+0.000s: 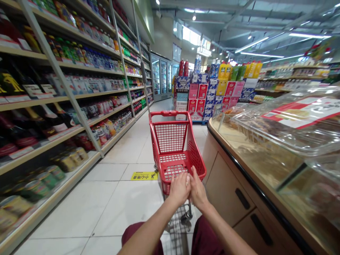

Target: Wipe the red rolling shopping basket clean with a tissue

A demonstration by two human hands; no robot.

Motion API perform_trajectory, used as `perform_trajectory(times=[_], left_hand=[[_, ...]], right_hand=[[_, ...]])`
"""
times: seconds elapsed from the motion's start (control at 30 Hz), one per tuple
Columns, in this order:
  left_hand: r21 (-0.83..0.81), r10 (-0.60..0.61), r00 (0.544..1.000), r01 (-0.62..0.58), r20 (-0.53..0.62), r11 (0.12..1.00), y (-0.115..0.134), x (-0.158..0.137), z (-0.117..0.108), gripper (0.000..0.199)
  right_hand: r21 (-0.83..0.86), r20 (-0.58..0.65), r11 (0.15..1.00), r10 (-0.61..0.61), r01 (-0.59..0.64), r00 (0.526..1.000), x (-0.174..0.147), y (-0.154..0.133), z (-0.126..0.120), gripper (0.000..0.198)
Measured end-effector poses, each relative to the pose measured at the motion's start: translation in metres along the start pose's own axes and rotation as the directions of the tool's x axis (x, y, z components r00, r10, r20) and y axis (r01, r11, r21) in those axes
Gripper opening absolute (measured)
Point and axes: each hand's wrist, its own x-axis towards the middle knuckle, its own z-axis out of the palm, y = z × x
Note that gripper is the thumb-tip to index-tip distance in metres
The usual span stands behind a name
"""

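**Our two hands meet at the near end of a red cart**

We have our left hand [178,189] and right hand [198,192] together in front of us, touching each other. The left fingers bend in toward the right hand, whose fingers stretch forward. A small pale patch shows where they meet, and we cannot tell whether we are gripping something there or seeing only fingertips. The red cart [177,155] stands upright directly ahead of our hands; they overlap its near rim in our view, but we cannot tell whether they touch it. Its handle [170,113] is at the far end, well apart from our fingers. One wheel [186,215] shows between our forearms. Just left of the cart, a yellow floor sign [144,176] lies on the tiles. On our right runs a counter [225,187] with clear plastic packs [294,122] on top. Shelves [93,95] of bottles and cans line our left, and beyond the cart we see a drinks display [202,101]
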Motion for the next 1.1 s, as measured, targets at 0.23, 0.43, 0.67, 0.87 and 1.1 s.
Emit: perform_trajectory(times=[0.23,0.43,0.67,0.87,1.1], left_hand=[[0.049,0.121,0.983,-0.115,-0.141,0.992,-0.039,-0.014,-0.012,0.022],[0.17,0.206,0.926,-0.159,-0.316,0.973,-0.073,-0.029,-0.013,0.024],[0.178,0.292,0.922,-0.252,-0.254,0.951,-0.03,-0.007,0.02,0.031],[0.253,0.375,0.884,-0.308,-0.28,0.917,-0.089,-0.032,-0.009,0.028],[0.264,0.408,0.871,-0.34,-0.273,0.903,-0.069,-0.023,0.004,0.027]], right_hand=[[-0.062,0.037,0.998,-0.023,0.025,0.999,0.006,0.023,-0.006,0.05],[-0.009,0.029,1.0,-0.003,0.003,1.0,0.009,0.016,-0.005,0.048],[-0.049,0.063,0.994,-0.09,0.093,0.994,0.004,0.015,-0.004,0.046],[-0.088,0.041,0.994,-0.069,0.072,0.997,0.003,0.023,-0.007,0.044],[-0.149,0.083,0.973,-0.165,0.176,0.983,-0.001,0.015,-0.003,0.038]])
